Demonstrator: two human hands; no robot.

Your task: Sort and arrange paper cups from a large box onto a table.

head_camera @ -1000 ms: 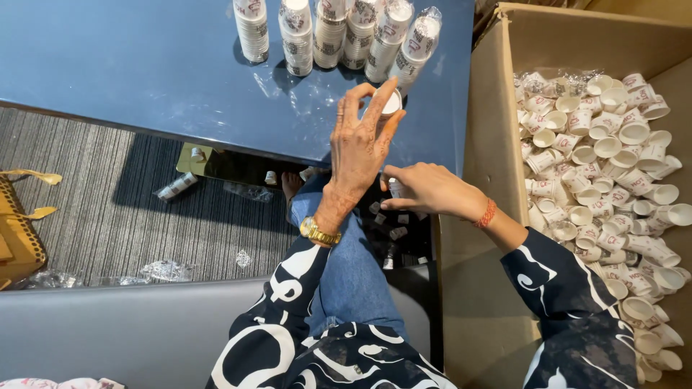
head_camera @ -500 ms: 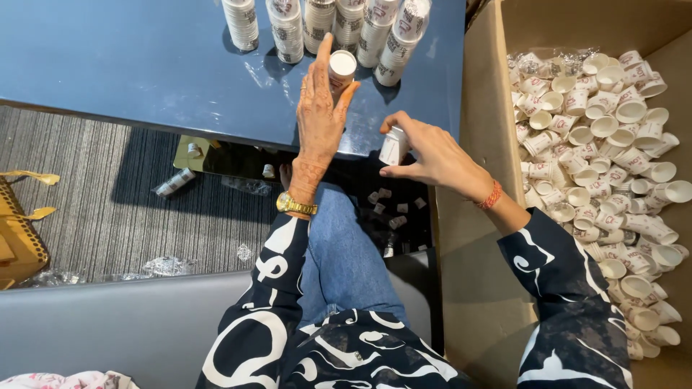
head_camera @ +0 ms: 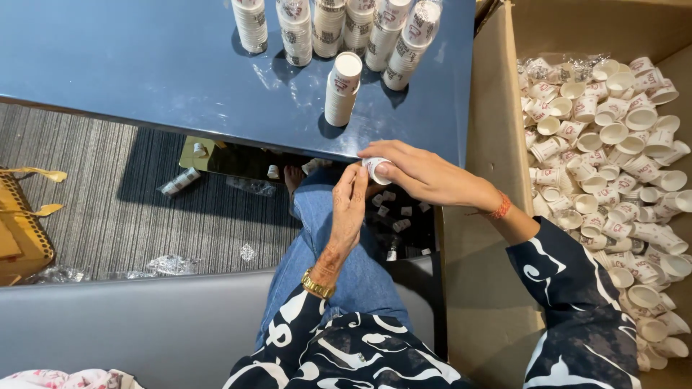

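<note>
The short stack (head_camera: 342, 88), held up by the left hand (head_camera: 349, 209) half a second ago, now stands alone on the glossy blue desk (head_camera: 144, 65), upper centre, below a row of taller paper stacks (head_camera: 331, 25). Both hands have dropped to the desk's near edge. The right hand (head_camera: 422, 173) pinches a small white paper cup (head_camera: 375, 170), fingers clamped on it; left fingertips touch its rim, loosely apart. Loose cups fill the cardboard box (head_camera: 490, 144) at right.
</note>
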